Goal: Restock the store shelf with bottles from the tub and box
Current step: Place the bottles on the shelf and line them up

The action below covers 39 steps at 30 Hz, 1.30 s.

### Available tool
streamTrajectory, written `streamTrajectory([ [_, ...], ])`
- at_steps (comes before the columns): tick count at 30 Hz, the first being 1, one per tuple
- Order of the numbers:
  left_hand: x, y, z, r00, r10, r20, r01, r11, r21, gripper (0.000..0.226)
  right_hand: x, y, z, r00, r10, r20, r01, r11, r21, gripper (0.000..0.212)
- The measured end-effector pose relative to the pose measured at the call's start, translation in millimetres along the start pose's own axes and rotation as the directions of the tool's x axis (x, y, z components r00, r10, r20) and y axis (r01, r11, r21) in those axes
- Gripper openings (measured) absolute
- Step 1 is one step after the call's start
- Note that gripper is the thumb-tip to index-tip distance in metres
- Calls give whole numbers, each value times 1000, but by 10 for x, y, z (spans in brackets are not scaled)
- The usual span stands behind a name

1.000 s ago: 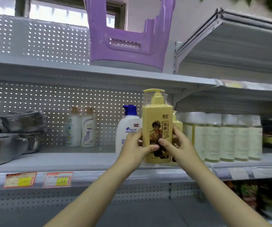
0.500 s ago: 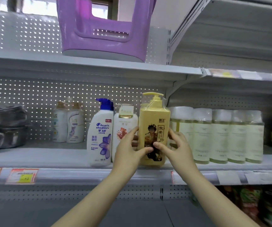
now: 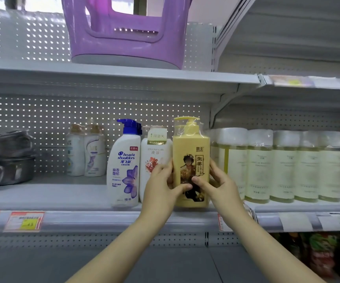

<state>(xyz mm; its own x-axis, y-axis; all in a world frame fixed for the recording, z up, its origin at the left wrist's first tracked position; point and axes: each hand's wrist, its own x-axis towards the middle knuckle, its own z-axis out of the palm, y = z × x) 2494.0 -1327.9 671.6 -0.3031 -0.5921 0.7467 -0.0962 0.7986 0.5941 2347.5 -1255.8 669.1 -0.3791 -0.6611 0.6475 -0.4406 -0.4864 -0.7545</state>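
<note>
Metal pots [image 3: 11,168]: stacked at far 9 o'clock; count unclear.
Small bottles [image 3: 85,152]: two, at the back of the shelf [image 3: 62,197].
Blue-pump bottle [image 3: 125,166]: one, white, upright.
White bottle [image 3: 154,150]: one, partly behind the left hand [image 3: 163,184].
Yellow bottle [image 3: 191,144]: one, upright at the shelf's front edge; both hands grasp it, thumbs on the label.
Right hand [image 3: 220,184]: wrapped round the bottle's 3 o'clock side.
Pale bottles [image 3: 283,164]: five in a row, 3 o'clock.
Purple stool [image 3: 124,37]: one, upper shelf, 12 o'clock.
</note>
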Motion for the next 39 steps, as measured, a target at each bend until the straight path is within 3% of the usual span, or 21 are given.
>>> streamTrajectory([
  [16, 24, -54, 137, 998, -24, -54, 32, 987, 157, 80, 136, 204, 19, 1000, 22, -15, -22, 1000, 11, 87],
  [29, 52, -31, 215, 994, -17, -108, 40, 976, 216, 82, 214, 270, 4, 1000, 18, 6, -18, 999, 29, 83],
  [34, 77, -1, 218, 995, -16, -102, 45, 955, 293, 82, 249, 296, 4, 1000, 0, 21, -1, 999, 39, 68],
  [39, 60, -3, 244, 996, -8, -92, 39, 938, 345, 82, 239, 331, -8, 999, 20, 26, -21, 999, 39, 79],
])
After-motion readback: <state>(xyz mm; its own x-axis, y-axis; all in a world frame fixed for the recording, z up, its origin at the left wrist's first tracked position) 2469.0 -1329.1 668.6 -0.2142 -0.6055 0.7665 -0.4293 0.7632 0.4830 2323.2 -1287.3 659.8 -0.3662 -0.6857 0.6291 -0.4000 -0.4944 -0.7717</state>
